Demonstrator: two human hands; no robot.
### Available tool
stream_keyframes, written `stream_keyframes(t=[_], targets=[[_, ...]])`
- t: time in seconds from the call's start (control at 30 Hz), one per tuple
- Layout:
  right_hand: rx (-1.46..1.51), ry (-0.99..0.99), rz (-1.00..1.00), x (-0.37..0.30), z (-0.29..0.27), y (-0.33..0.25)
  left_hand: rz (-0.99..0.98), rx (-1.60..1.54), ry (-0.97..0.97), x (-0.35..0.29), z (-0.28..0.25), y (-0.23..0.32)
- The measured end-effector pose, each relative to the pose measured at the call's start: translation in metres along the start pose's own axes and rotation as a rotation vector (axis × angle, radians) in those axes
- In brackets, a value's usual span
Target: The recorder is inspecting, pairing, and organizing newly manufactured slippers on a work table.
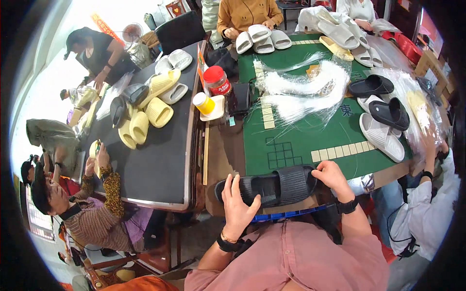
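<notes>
At the near edge of the green-topped table, black ribbed slide slippers lie sideways in my hands. I cannot tell for sure whether it is one slipper or a pair laid together. My left hand grips the left end, with fingers over the ribbed top and thumb apart. At the other end, my right hand is closed in a pinch on the rim. Beyond them a loose bundle of thin white plastic strands is spread over the green tabletop.
Black slippers and grey slippers are piled at the right, beside clear plastic bags. A red-lidded jar and a yellow bottle stand left. Yellow slippers lie on the dark table, where a co-worker handles one.
</notes>
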State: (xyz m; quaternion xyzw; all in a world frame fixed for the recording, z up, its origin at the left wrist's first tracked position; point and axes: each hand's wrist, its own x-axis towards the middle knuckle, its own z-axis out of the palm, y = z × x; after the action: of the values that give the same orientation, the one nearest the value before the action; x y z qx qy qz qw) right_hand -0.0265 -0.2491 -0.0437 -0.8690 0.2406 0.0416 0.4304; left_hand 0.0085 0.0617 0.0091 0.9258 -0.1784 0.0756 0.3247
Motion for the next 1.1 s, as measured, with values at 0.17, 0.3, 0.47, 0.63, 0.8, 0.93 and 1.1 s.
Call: stream_keyframes(t=[0.17,0.3,0.47,0.63,0.8,0.93,1.1], targets=[[0.107,0.133,-0.033,0.0,-0.034,0.019,0.118,0.066,0.089,0.015,-0.032,-0.01],[-0.227,0.224,-0.171,0.001,-0.106,0.023,0.26,0.128,-0.031,0.031,-0.081,-0.021],[-0.168,0.228,-0.404,0.028,-0.119,-0.036,0.472,0.115,-0.371,0.065,-0.07,-0.008],[-0.045,0.199,-0.489,0.031,-0.065,-0.088,0.521,0.076,-0.295,0.087,-0.02,0.004],[-0.026,-0.048,-0.313,0.006,-0.041,-0.071,0.216,0.026,-0.211,0.06,-0.001,-0.03],[-0.025,-0.084,-0.242,-0.004,-0.004,-0.047,-0.025,-0.168,-0.203,0.034,0.021,-0.049],[-0.248,0.156,-0.247,0.018,0.031,-0.039,-0.06,-0.219,-0.126,0.029,0.042,-0.048]])
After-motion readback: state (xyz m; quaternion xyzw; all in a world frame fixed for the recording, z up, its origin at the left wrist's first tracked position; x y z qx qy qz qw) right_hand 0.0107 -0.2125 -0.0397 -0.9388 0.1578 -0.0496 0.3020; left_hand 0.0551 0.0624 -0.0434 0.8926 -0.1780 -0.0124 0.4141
